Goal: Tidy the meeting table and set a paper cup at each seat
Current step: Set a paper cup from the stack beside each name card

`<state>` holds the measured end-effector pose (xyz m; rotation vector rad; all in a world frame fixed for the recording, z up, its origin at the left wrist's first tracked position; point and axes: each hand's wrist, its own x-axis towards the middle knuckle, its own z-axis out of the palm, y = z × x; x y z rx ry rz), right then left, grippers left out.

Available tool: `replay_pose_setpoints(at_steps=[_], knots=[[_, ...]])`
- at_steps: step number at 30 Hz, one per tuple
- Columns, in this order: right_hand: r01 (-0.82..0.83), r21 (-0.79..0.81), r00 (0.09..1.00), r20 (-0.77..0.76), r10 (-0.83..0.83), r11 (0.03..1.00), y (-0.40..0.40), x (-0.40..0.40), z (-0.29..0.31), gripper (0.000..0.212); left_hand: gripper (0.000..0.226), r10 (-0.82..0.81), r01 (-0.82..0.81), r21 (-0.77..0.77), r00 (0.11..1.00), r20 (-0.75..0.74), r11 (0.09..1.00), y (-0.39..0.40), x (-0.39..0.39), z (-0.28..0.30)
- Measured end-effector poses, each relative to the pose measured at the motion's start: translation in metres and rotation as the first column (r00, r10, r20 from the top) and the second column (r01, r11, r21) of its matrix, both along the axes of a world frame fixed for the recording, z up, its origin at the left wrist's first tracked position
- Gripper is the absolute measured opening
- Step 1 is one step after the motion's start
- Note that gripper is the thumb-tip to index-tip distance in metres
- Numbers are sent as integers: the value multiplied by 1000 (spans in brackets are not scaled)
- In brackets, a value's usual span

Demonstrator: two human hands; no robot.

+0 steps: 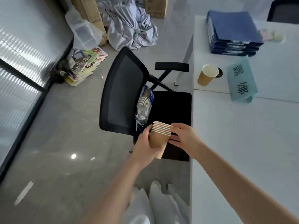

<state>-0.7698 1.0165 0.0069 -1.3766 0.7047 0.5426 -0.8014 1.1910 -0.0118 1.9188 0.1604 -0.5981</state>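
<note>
Left hand grips stack of nested brown paper cups; right hand fingertips pinch its top rims above black mesh office chair.

The left hand gripped a stack of paper cups; the right hand pinched its rims above a black chair.
</note>
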Motion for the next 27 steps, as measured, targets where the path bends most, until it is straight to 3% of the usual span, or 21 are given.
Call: replay_pose_setpoints(at_steps=[8, 11, 16, 22, 27], knots=[[223, 45, 971, -102, -218, 974, -8, 108, -94, 29, 87, -3, 0, -72, 999, -45, 997, -33, 121, -109], [276, 30, 946, -183, -266, 961, -6, 148, -140, 24, 83, -9, 10, 19, 1000, -25, 1000, -41, 156, -161], [283, -12, 930, -242, -278, 959, 0, 191, -216, 39, 84, -67, 72, 174, 997, -38, 982, -45, 196, -245], [322, -36, 906, -279, -319, 946, 15, 211, -282, 38, 74, -102, 116, 297, 993, -64, 948, -41, 219, -289], [297, -45, 907, -300, -297, 954, 22, 211, -302, 44, 66, -23, 47, 336, 997, -76, 941, -50, 214, -303]])
